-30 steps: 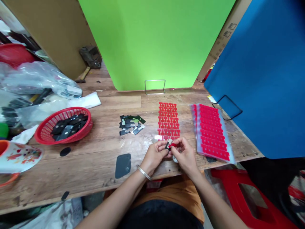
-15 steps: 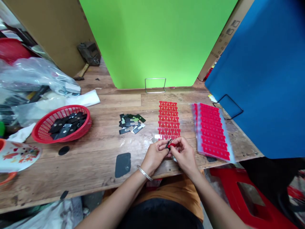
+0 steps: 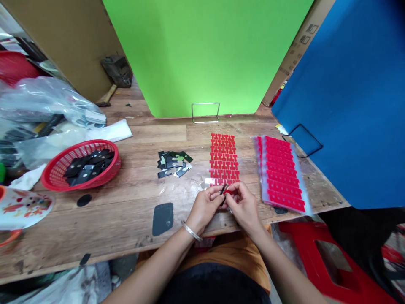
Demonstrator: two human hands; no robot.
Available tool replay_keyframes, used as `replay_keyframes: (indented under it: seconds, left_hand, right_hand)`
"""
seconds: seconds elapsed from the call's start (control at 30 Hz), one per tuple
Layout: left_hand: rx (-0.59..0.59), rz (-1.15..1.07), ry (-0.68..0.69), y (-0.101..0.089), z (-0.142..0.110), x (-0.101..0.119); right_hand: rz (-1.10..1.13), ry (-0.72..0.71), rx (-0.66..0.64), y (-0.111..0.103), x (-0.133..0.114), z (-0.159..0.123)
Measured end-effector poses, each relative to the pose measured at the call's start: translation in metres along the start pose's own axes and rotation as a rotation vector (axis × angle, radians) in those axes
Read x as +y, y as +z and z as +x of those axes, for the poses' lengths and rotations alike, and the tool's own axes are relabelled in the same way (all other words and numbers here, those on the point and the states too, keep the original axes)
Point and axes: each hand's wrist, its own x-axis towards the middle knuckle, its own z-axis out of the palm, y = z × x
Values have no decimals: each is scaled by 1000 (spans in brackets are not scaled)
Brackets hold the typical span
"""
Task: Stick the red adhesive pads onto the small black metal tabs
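My left hand (image 3: pixel 205 207) pinches a small dark flat metal plate (image 3: pixel 224 188) near the table's front edge. Against it, my right hand (image 3: pixel 244 206) presses a small red sticker (image 3: pixel 227 192) with thumb and fingers; the fingers hide much of both pieces. Just beyond my hands lies a clear sheet with rows of red T-shaped stickers (image 3: pixel 224 158). To its left is a loose pile of similar dark, slotted plates (image 3: pixel 174 164). A stack of sheets with red stickers (image 3: pixel 283 173) lies to the right of my right hand.
A red plastic basket (image 3: pixel 118 169) with black pieces stands at the left, beside a patterned mug (image 3: pixel 27 209). Plastic bags (image 3: pixel 47 103) crowd the far left. A green board (image 3: pixel 205 55) and a blue board (image 3: pixel 351 105) stand behind and to the right.
My hands stay in the same place, with the fingers shifting only slightly around the plate and red sticker. The view moves a little; nothing else has visibly changed.
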Motion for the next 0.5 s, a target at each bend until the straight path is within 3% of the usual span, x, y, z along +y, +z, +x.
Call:
replay_keyframes:
  seconds: [0.17,0.33,0.5]
  left_hand:
    - [82,6,44,2,-2,-2]
    - [96,15,56,4,-5,-3]
    - [103,24,48,4,-6,-3]
  right_hand:
    - [-105,-59,-3,0,-3,-6]
    - [-282,-200,130,-4,-5,-2]
    - [-291,-182,97,-6,-8,4]
